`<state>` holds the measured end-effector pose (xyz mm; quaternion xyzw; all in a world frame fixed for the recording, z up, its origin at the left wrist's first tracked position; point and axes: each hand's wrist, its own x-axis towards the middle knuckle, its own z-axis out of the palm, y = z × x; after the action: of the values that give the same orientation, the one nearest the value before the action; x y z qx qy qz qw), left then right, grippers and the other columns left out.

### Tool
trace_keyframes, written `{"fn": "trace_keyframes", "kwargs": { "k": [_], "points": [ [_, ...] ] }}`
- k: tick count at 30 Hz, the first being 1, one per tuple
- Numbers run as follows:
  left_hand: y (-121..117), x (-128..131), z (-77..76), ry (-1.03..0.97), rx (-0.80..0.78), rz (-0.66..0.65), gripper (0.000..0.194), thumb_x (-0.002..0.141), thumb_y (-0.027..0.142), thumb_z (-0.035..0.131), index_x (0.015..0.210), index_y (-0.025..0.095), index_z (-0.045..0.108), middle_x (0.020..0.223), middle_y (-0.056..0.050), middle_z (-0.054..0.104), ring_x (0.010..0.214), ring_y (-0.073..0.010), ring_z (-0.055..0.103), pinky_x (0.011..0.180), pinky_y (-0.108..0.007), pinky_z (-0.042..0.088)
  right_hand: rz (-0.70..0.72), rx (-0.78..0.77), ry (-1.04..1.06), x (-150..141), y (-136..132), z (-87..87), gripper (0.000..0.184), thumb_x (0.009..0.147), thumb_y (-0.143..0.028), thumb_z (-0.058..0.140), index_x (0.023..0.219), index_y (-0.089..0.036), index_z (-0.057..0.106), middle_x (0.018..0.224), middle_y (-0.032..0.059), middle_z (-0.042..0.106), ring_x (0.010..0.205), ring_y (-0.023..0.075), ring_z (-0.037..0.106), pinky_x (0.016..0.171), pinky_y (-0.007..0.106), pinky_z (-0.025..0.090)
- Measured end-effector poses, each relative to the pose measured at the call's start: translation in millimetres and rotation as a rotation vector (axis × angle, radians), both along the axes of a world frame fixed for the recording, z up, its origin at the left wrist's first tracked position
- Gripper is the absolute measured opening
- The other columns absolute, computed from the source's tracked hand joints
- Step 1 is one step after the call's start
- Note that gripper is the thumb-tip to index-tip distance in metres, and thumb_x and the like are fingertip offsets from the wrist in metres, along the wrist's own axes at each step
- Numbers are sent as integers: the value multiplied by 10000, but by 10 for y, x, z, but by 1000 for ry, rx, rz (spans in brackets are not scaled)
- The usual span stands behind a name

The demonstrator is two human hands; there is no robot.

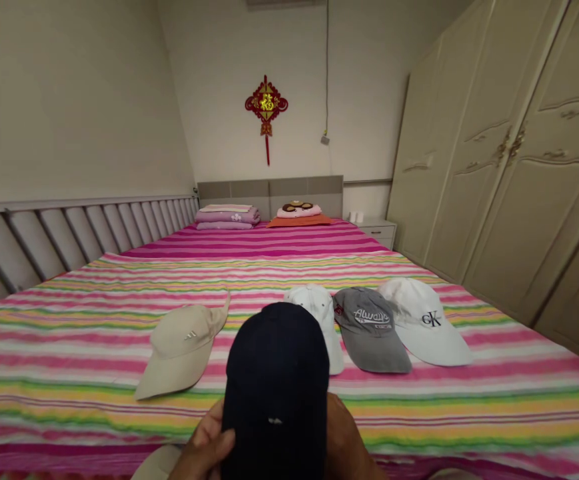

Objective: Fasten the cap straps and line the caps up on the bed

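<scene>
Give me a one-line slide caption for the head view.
Both hands, left and right, hold a dark navy cap above a striped bed lined with four caps.

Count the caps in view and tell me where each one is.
5, maybe 6. A navy cap is held up in both hands; on the bed lie a beige cap, a white cap partly hidden behind it, a grey cap and a white CK cap. The beige shape at the bottom edge may be another.

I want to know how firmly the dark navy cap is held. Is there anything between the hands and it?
Nothing visible. The left hand and the right hand both lie straight on the dark navy fabric cap, one at each side, above the striped bedsheet.
</scene>
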<state>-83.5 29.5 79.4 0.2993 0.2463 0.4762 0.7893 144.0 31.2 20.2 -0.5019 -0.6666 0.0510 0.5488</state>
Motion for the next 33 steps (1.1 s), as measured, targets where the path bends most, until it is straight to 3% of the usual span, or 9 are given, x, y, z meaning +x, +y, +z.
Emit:
{"fn": "trace_keyframes", "kwargs": {
  "k": [2,4,7,10,15,19,25,33],
  "points": [
    [150,-76,104,16,32,40,631,661,122,647,1240,277,452,1102,-70,628,1055,-256,545,930,-378,403,-7,90,-205,158,37,-129,219,832,-219,468,1019,-235,581,842,49,655,709,175,609,619,314,497],
    [330,-146,165,55,55,109,635,684,106,626,1261,275,423,1098,-63,631,1043,-238,555,931,-357,411,-152,180,-409,359,84,-262,282,782,-135,461,1025,-211,582,779,74,677,662,215,626,577,340,500],
    [619,-217,165,79,86,221,658,698,87,611,1283,288,386,1105,-36,629,1022,-200,569,930,-301,418,-338,132,-476,606,145,-420,248,782,-130,435,980,-171,578,812,101,678,679,224,641,575,333,511],
    [910,-225,105,50,115,229,678,703,73,600,1302,277,355,1114,-34,624,1024,-185,566,938,-279,409,-398,85,-515,690,177,-513,223,817,-148,385,950,-167,563,760,83,660,640,199,627,557,309,500],
    [1362,-141,-23,-9,129,201,708,701,8,553,1323,251,319,1019,-45,667,960,-178,602,917,-289,429,-456,167,-594,666,198,-600,231,850,-175,335,922,-161,554,753,74,652,662,186,615,580,298,483],
    [1625,-95,-218,-17,88,182,655,743,-7,478,1318,265,319,967,-33,686,854,-153,643,851,-277,476,-471,195,-625,683,206,-640,237,867,-197,324,926,-158,550,773,75,657,706,184,614,626,298,477],
    [1807,-124,-483,105,-85,180,566,737,-10,475,1258,194,390,797,-39,708,698,-144,664,660,-227,527,-466,209,-614,688,203,-636,227,873,-207,332,927,-161,548,767,74,656,698,181,604,633,297,459],
    [1778,-135,-407,214,-27,190,433,642,16,580,1050,153,533,795,-38,694,673,-147,652,622,-233,520,-446,190,-616,679,192,-611,231,871,-185,327,912,-147,552,726,64,632,654,168,581,622,293,442]
  ]
}}
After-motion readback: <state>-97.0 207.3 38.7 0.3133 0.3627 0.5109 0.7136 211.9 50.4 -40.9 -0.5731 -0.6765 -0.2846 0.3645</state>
